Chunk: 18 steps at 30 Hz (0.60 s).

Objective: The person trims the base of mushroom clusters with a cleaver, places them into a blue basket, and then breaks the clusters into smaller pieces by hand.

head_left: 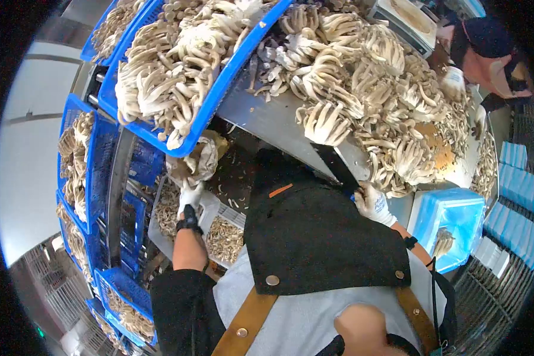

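Stacked blue crates [101, 172]: on the far left, filled with mushrooms, probably ranked there to stay within reach.
Large blue crate [229, 74]: heaped with mushroom clusters, its long side slanting away from the body toward the right.
Left hand [190, 196]: gloved, fingers at the near edge of a pale crumpled lump [204, 161], above a white bin [209, 215] of loose pieces; whether they grip or merely touch, I cannot tell. The bin likely sits low to catch what falls.
Mushroom cluster [326, 123]: at the near edge of the steel table [252, 118], against the big pile, stems running roughly from the far side toward the body; perhaps kept near the edge for easy access.
Knife [337, 167]: blade end just at the cluster's near side, contact unclear; its long axis runs diagonally, the tip pointing away from the body and leftward, which seems to keep the edge clear of the apron.
Right hand [372, 204]: gloved, fingers closed around the knife's handle.
Blue-lined tub [421, 219]: beside the table on the right, some mushrooms inside.
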Each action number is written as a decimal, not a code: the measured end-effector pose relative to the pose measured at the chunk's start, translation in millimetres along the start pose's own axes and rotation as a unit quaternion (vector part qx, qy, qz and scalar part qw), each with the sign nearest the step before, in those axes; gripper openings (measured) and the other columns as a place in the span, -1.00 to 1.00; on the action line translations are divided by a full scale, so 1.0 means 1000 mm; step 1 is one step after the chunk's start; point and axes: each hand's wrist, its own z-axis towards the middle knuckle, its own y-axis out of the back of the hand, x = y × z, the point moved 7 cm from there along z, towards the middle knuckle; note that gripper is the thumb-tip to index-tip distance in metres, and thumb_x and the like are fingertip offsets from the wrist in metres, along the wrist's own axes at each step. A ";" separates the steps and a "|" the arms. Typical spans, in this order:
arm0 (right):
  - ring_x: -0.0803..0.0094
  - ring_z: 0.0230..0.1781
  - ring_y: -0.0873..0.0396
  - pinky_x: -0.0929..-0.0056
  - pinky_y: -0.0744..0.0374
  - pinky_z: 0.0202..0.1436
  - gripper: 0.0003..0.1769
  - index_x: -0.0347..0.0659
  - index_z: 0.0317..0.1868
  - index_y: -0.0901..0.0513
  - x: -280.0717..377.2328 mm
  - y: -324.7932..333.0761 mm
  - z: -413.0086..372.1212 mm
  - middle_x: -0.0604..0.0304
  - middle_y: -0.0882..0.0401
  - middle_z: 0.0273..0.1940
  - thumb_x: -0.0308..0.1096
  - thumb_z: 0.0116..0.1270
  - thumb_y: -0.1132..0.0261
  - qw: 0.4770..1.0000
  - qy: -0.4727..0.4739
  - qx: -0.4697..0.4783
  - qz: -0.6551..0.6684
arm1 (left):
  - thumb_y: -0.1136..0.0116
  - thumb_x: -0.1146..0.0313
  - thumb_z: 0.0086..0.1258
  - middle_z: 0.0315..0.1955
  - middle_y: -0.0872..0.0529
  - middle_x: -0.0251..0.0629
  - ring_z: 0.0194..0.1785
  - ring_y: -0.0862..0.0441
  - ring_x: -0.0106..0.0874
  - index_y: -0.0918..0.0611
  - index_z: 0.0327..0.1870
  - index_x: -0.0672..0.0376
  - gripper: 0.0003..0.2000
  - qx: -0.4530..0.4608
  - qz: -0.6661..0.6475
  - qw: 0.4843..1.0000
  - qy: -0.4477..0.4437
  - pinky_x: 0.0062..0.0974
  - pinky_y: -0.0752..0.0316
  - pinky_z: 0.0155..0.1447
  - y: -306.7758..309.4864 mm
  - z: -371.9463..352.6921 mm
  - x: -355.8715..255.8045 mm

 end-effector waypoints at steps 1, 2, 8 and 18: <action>-0.08 -0.22 -0.61 0.10 -0.57 -0.16 -0.71 -0.26 -0.01 -0.52 0.004 0.000 0.002 -0.13 -0.61 -0.27 -0.41 0.26 -0.26 1.000 0.012 0.008 -0.012 | -0.31 0.09 0.21 0.10 -0.60 0.13 0.08 -0.60 -0.01 -0.34 0.39 0.18 -0.27 0.100 0.009 0.995 0.006 -0.21 -0.47 0.17 -0.003 -0.005 -0.017; -0.07 -0.21 -0.62 0.11 -0.57 -0.16 -0.71 -0.23 0.00 -0.52 0.007 0.000 0.003 -0.12 -0.60 -0.26 -0.41 0.27 -0.26 0.999 0.024 0.018 -0.023 | -0.31 0.09 0.21 0.08 -0.62 0.16 0.07 -0.62 -0.03 -0.34 0.39 0.22 -0.26 0.200 0.020 0.979 0.013 -0.23 -0.49 0.16 -0.002 -0.015 -0.036; -0.01 -0.21 -0.63 0.10 -0.57 -0.15 -0.73 -0.16 -0.01 -0.52 0.004 0.005 -0.002 -0.06 -0.61 -0.23 -0.36 0.29 -0.24 0.996 -0.009 0.053 -0.066 | -0.12 0.21 0.36 0.00 -0.66 0.08 0.10 -0.62 -0.05 -0.57 0.14 0.27 -0.59 0.053 -0.144 0.936 -0.317 -0.26 -0.48 0.17 -0.004 -0.077 -0.293; -0.03 -0.23 -0.62 0.10 -0.59 -0.15 -0.74 -0.16 0.00 -0.49 0.020 -0.004 0.023 -0.07 -0.61 -0.25 -0.34 0.32 -0.16 0.981 -0.019 0.122 -0.152 | -0.45 0.17 -0.03 0.25 -0.35 0.10 0.27 -0.35 0.12 -0.36 0.35 0.07 -0.18 0.182 0.119 0.869 -0.445 -0.09 -0.46 0.22 -0.089 -0.101 -0.456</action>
